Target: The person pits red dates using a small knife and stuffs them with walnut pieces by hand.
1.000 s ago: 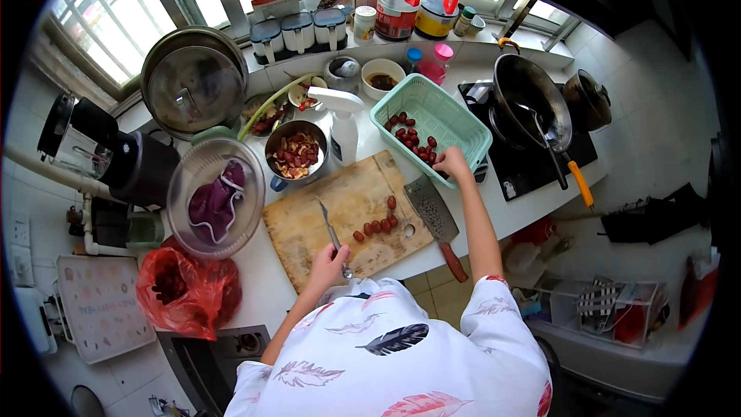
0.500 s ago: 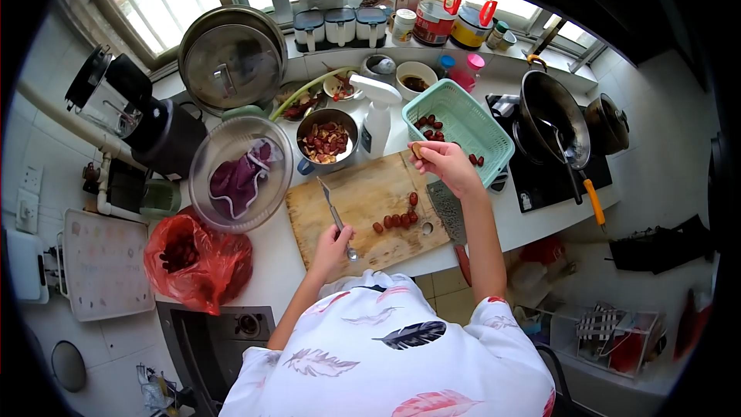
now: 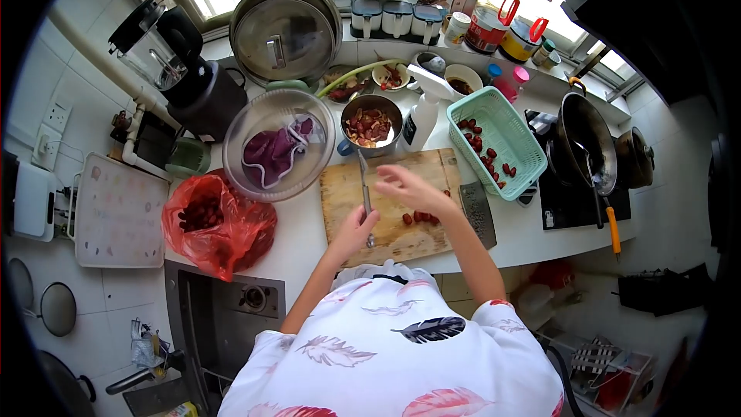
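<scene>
My left hand [image 3: 353,233] is closed around the handle of a slim metal tool [image 3: 366,185], its tip pointing toward the metal pot. My right hand [image 3: 409,189] hovers over the wooden cutting board [image 3: 417,245] with its fingers apart and nothing visible in them. Several red dates [image 3: 420,218] lie on the board, partly hidden by my right forearm. Behind the board, the metal pot [image 3: 392,137] holds cut date pieces. More whole dates [image 3: 490,154] lie in the green basket [image 3: 521,139]. A cleaver [image 3: 480,220] rests at the board's right edge.
A plastic bowl [image 3: 238,170] with a purple cloth and a red bag [image 3: 224,235] of dates stand left. A white spray bottle [image 3: 421,120] is between pot and basket. To the right, a wok [image 3: 575,131] sits on the stove. The sink [image 3: 208,316] is at lower left.
My right hand has moved from the basket to above the board, and the small brown piece it held is no longer visible. The view has shifted; my left hand keeps the tool.
</scene>
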The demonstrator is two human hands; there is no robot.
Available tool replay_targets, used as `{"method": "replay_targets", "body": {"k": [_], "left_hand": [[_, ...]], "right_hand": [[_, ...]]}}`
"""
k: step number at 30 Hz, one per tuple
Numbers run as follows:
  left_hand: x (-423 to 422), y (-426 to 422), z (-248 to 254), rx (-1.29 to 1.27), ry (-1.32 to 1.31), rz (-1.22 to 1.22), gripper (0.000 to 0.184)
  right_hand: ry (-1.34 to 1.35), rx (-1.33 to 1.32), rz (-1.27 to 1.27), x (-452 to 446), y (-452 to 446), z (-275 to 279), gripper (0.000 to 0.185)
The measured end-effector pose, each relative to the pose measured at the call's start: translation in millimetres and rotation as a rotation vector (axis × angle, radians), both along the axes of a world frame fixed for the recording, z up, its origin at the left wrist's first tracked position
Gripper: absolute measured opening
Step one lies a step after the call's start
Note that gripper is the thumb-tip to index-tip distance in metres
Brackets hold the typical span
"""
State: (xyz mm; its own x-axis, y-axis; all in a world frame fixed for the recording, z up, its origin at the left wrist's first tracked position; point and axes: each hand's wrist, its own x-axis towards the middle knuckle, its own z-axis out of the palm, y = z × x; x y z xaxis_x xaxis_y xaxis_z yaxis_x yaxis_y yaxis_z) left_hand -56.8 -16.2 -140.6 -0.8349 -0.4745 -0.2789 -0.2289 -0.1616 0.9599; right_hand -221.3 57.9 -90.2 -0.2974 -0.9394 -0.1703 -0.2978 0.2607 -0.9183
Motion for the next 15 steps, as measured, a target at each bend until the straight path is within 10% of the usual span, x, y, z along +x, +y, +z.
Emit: {"method": "replay_targets", "body": {"k": [5,8,11,15], "left_hand": [[-1,13,37,-0.354,0.082,-0.349,0.028],[4,2,54,-0.528,0.166,-0.467,0.041],[11,1,96,0.118,0.268,-0.300,0.038],[20,8,110,0.194,0.342,-0.034,0.034]], "right_hand": [[-0.144,0.126,-0.033,40,22,-5,0.033],[-0.448,-0.371,-0.529,45,32,3,0.027],[-0.344,-0.344,-0.597,48,44,39,0.019],[-0.185,-0.281,-0.443,57,59,63,0.014]]}}
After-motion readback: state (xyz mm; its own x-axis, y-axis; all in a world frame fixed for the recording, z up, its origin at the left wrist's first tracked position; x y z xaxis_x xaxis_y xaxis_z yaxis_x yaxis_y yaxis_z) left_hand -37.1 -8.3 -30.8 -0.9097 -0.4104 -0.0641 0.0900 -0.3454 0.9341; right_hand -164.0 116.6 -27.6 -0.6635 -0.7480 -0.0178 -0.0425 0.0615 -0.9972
